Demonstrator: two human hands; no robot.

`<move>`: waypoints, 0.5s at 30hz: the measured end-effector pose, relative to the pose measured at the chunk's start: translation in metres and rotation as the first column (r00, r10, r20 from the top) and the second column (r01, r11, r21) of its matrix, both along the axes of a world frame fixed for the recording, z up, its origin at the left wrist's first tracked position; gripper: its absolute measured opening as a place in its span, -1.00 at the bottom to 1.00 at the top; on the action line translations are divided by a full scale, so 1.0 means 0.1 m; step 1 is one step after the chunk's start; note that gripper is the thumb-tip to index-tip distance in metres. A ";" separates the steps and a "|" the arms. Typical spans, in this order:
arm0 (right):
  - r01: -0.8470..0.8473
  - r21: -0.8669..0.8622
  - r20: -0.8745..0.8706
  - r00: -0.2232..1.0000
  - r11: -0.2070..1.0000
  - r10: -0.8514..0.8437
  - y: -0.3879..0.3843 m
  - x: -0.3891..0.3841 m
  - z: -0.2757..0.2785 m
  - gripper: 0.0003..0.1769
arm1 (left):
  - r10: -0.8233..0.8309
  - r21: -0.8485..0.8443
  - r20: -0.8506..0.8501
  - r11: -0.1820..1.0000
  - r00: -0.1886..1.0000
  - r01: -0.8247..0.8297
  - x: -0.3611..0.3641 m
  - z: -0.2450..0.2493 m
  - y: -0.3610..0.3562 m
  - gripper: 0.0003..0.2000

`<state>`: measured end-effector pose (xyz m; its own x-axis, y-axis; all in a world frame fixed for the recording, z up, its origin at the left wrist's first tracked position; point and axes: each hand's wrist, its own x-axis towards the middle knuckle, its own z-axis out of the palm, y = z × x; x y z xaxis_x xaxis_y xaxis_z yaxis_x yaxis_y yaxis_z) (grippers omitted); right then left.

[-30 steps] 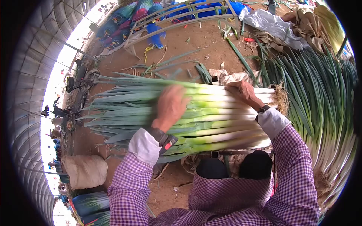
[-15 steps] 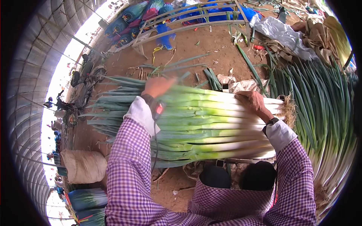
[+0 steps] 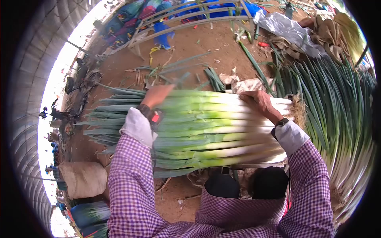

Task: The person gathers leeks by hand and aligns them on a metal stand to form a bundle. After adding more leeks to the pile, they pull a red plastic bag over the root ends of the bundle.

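Note:
A wide bundle of leeks (image 3: 198, 137) lies crosswise in front of me, green leaves to the left and white stalks to the right. Its roots (image 3: 298, 111) stick out at the right end. On the far edge of the leaves is my left hand (image 3: 158, 96), its fingers smeared by motion. A dark band with a red-lit device sits at that wrist. My right hand (image 3: 258, 104) curls over the white stalks at the far edge, closed on leeks there, with the fingertips partly hidden.
More leeks (image 3: 325, 119) are heaped at the right. Beyond the bundle stand a wooden frame (image 3: 190, 25) and pale sheeting (image 3: 291, 31). A stuffed off-white sack (image 3: 84, 179) is at the left, and my dark-covered knees (image 3: 270, 183) are close to the near edge.
The whole view has shifted slightly, so the surroundings appear farther left. Both hands stay at the far edge of the leeks, with little movement against them.

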<state>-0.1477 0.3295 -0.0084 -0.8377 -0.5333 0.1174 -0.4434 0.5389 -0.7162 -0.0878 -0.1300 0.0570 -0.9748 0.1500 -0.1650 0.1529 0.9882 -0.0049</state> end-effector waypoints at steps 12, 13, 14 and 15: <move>-0.054 -0.044 -0.229 0.973 0.998 0.043 0.02 -0.30 -0.80 -0.70 | 0.039 0.277 -0.109 0.961 0.993 -0.007 -0.08 0.57 0.57 -0.60; -0.048 -0.029 -0.188 0.981 0.998 0.042 0.03 -0.25 -0.63 -0.70 | -0.014 0.312 -0.183 0.947 0.983 0.071 -0.07 0.57 0.70 -0.61; -0.045 -0.015 -0.141 0.989 0.999 0.042 0.04 -0.14 -0.35 -0.70 | -0.100 0.253 -0.240 0.954 0.966 0.161 -0.07 0.50 0.83 -0.62; -0.046 0.002 -0.094 0.995 0.999 0.045 0.03 -0.07 -0.19 -0.70 | -0.121 0.265 -0.200 0.949 0.972 0.172 -0.03 0.43 0.98 -0.61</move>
